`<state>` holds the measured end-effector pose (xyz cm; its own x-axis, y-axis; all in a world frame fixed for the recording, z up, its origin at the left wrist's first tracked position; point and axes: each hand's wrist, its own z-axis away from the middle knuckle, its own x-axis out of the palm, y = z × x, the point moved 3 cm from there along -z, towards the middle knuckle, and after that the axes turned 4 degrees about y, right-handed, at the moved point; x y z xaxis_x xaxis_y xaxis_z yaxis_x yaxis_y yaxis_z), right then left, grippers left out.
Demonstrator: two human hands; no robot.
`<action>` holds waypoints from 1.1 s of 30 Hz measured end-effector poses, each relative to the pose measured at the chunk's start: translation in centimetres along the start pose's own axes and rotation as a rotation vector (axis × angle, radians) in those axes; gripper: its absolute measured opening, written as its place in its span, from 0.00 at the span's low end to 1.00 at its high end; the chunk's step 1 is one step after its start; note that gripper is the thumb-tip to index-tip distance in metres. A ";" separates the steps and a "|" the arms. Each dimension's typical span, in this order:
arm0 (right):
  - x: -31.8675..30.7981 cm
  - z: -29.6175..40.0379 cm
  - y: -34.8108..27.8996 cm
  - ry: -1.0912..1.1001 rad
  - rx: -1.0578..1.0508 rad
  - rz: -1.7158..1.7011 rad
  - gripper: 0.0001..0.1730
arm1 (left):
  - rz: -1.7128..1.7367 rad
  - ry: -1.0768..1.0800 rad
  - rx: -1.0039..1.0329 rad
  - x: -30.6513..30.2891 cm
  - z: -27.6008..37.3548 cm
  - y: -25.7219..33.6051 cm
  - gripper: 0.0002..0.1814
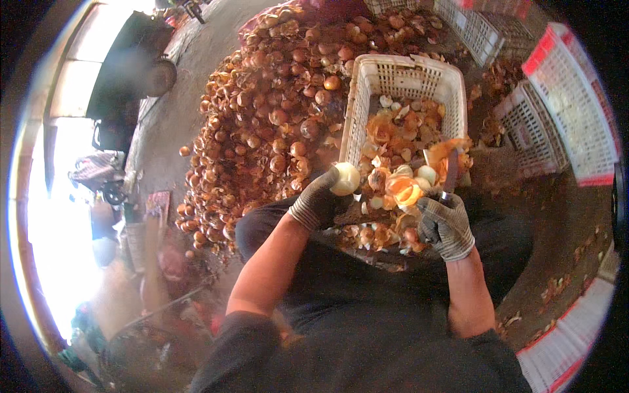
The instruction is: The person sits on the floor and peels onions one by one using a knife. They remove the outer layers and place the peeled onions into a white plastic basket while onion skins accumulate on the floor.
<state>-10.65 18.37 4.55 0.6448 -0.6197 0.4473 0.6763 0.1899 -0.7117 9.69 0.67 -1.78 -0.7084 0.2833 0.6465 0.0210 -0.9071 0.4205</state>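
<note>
My left hand [322, 199], in a grey knit work glove, grips a peeled pale onion [346, 179] beside the near left corner of a white plastic crate [357, 110]. In my gloved right hand [444, 223] is a knife [450, 172], its blade pointing up and away from me. Orange onion skin [444, 147] hangs around the blade. Between my hands lie loose onion skins [404, 189], trimmed ends and some pale onions [426, 173]. More skins and pale pieces cover the bottom of the crate.
A large heap of unpeeled brown onions [275, 118] spreads to the left of the crate. White crates [530, 127] and a red-and-white crate [575, 103] stand at the right. A dark wheeled vehicle [130, 69] is at the far left. Loose skins [555, 290] litter the floor.
</note>
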 end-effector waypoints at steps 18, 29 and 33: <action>2.8 -7.8 -1.9 0.192 -0.041 0.474 0.09 | -0.790 -0.019 0.654 4.5 1.9 3.8 0.55; 3.7 -12.2 0.0 -0.010 -0.270 0.941 0.17 | 0.156 -0.316 0.302 3.0 0.0 3.8 0.34; 2.0 -9.1 -0.6 0.076 -0.249 0.884 0.17 | 0.010 -0.174 0.358 0.3 -2.1 1.7 0.24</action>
<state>-13.03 10.12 0.98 0.8595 -0.3769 -0.3452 -0.1532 0.4544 -0.8775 8.03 -1.45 -2.17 -0.5771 0.3519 0.7370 0.2934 -0.7528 0.5892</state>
